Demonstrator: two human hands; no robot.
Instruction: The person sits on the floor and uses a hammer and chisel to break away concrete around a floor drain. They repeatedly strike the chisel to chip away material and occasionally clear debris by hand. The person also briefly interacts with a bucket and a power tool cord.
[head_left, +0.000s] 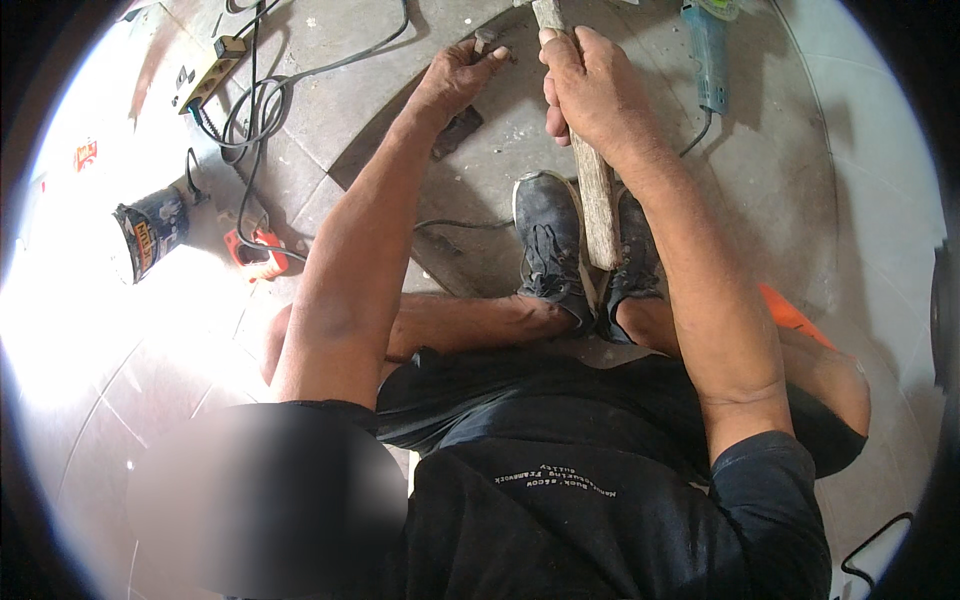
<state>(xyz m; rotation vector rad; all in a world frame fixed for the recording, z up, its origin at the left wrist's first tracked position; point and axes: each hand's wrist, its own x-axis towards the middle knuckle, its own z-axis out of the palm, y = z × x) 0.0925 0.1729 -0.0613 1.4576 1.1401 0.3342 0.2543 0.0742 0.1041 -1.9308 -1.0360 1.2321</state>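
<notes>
I'm looking down at a grey tiled floor point(760, 170) with a curved seam running across it, and I'm sitting on it with both feet drawn in, dark dusty shoes point(550, 245) pressed on either side of a long wooden stick point(598, 205). That stick is the thing everything is turning on: its long axis is running from between my shoes straight away from me toward the far edge of the floor, tilting only slightly to the left as it goes. My right hand point(590, 95) is wrapping fully around the stick on its far half, fingers closed tight on the wood, so the near end is lying back toward my body from the grip and is being pinned by the shoes. My left hand point(462, 75) is sitting just to the left of the stick, apart from it, curling closed over a small dark metal tool point(458, 130) whose body is angling down and toward me; I'm not able to make out its working end. So the right hand is the one on the stick, the left hovering just beside it. Farther out, a teal power tool point(708, 55) is lying near the far edge on the right, a tangle of black cables point(255, 110) and a yellow power strip point(212, 72) on the far left, and a small paint can point(150, 232) is tipping on its side at the bright left edge.
</notes>
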